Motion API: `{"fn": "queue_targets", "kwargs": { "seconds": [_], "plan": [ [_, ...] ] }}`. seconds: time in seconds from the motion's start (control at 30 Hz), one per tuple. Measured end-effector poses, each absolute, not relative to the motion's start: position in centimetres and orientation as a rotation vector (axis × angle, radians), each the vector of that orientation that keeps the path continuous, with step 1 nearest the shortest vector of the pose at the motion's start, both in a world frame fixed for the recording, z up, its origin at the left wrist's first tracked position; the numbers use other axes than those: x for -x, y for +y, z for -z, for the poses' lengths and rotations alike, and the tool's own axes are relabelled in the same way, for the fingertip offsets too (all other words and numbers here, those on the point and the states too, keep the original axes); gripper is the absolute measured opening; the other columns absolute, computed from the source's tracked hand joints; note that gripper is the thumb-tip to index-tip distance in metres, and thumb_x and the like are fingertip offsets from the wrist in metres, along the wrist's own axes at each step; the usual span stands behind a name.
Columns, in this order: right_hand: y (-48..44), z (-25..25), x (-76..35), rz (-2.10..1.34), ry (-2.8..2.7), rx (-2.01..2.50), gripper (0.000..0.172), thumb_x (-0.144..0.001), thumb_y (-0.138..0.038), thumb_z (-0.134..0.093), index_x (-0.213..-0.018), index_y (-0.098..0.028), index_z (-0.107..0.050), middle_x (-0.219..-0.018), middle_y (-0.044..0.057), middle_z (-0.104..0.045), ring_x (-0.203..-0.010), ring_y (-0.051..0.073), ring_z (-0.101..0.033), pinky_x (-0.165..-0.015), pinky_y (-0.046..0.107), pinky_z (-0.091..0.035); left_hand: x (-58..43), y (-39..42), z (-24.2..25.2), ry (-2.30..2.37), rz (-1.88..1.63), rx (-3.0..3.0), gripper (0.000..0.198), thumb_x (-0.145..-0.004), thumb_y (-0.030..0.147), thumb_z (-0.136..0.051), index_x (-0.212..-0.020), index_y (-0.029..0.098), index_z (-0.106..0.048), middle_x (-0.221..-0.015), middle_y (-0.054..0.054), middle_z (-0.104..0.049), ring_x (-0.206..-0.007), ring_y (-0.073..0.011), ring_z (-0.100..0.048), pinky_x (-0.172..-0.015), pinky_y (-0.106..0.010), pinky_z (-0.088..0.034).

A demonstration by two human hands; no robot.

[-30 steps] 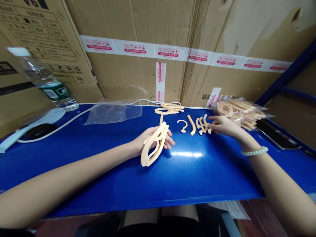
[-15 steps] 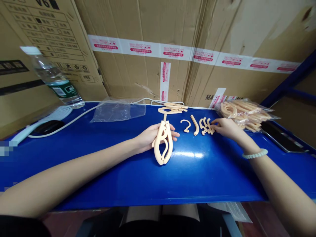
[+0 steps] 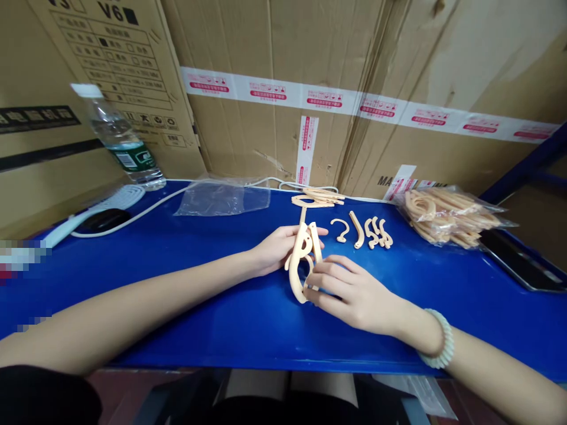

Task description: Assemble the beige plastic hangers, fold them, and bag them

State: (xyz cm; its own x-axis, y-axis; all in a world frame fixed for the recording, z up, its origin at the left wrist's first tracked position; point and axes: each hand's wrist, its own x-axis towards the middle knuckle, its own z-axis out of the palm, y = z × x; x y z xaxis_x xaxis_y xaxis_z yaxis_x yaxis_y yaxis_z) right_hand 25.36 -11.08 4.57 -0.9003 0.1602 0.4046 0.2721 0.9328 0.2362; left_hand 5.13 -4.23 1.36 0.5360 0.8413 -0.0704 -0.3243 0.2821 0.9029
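Observation:
A beige plastic folding hanger [image 3: 296, 277] is held over the middle of the blue table, its arms folded together. My left hand [image 3: 280, 250] grips its upper part from behind and the left, with fingertips showing past its right side. My right hand [image 3: 349, 289] closes around the hanger's lower right arm and hides part of it. Right of the hanger lie a loose hook [image 3: 341, 230], a curved arm piece [image 3: 357, 230] and several small S-shaped pieces [image 3: 378, 232]. Behind it, more beige hanger parts [image 3: 316, 198] are piled by the cardboard.
Bagged beige parts [image 3: 452, 215] sit at the back right beside a dark phone [image 3: 522, 260]. At the left are a water bottle [image 3: 126, 147], a pale blue brush-like object [image 3: 110, 198] and a white cable [image 3: 146, 209]. A clear plastic bag [image 3: 224, 198] lies near the cardboard wall [image 3: 266, 35].
My right hand has come from the small S-shaped pieces on the right to the hanger's lower right arm. My left hand keeps its hold. The view has shifted slightly.

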Motion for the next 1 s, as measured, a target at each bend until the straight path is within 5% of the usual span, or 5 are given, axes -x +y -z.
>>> {"fn": "queue_targets", "kwargs": {
  "seconds": [0.2,0.4,0.53,0.73,1.0],
  "plan": [
    [-10.1,-4.0,-25.9,0.495,-2.679,0.411,0.02,-0.102,-0.011,-0.049,-0.102,-0.018,-0.068,-0.108,0.007,-0.072,-0.109,0.021,-0.061,-0.103,0.043,-0.048,-5.3,-4.5,-1.3,0.498,-0.854,-0.991,0.063,-0.095,0.067,-0.049,-0.113,0.009,-0.068,-0.092,-0.014,-0.074,-0.082,-0.024,-0.07,-0.081,-0.036,-0.056],
    [-10.0,-3.8,-26.2,0.607,-2.594,0.49,0.021,-0.1,-0.01,-0.047,-0.094,-0.017,-0.066,-0.104,0.01,-0.071,-0.103,0.023,-0.061,-0.101,0.047,-0.046,-5.4,-6.4,-1.4,0.716,-0.918,-1.62,0.035,-0.098,0.048,-0.056,-0.097,0.015,-0.066,-0.087,-0.005,-0.071,-0.081,-0.0192,-0.066,-0.077,-0.028,-0.051],
    [-9.8,-3.7,-26.4,0.607,-2.65,0.586,0.024,-0.098,-0.01,-0.042,-0.095,-0.016,-0.065,-0.094,0.011,-0.069,-0.09,0.024,-0.058,-0.095,0.045,-0.045,-5.3,-7.0,-1.6,0.858,-0.92,-1.772,0.037,-0.102,0.046,-0.045,-0.091,0.016,-0.062,-0.076,-0.003,-0.069,-0.067,-0.0163,-0.064,-0.063,-0.025,-0.048],
    [-9.7,-3.3,-26.8,0.519,-2.732,0.779,0.023,-0.097,-0.017,-0.045,-0.077,-0.019,-0.056,-0.07,0.001,-0.057,-0.06,0.017,-0.045,-0.065,0.034,-0.035,-5.4,-6.9,-0.9,0.791,-0.946,-1.683,0.038,-0.103,0.049,-0.043,-0.09,0.016,-0.056,-0.057,0.0,-0.063,-0.049,-0.0129,-0.059,-0.049,-0.021,-0.046],
    [-9.3,-4.0,-27.4,0.628,-2.544,0.599,0.028,-0.097,-0.008,-0.039,-0.08,-0.021,-0.057,-0.073,0.003,-0.066,-0.066,0.018,-0.054,-0.069,0.035,-0.037,-5.4,-5.9,-0.7,0.738,-0.917,-1.366,0.043,-0.095,0.06,-0.052,-0.083,0.019,-0.046,-0.05,0.0,-0.062,-0.037,-0.0135,-0.057,-0.036,-0.02,-0.041]
  ]
}}
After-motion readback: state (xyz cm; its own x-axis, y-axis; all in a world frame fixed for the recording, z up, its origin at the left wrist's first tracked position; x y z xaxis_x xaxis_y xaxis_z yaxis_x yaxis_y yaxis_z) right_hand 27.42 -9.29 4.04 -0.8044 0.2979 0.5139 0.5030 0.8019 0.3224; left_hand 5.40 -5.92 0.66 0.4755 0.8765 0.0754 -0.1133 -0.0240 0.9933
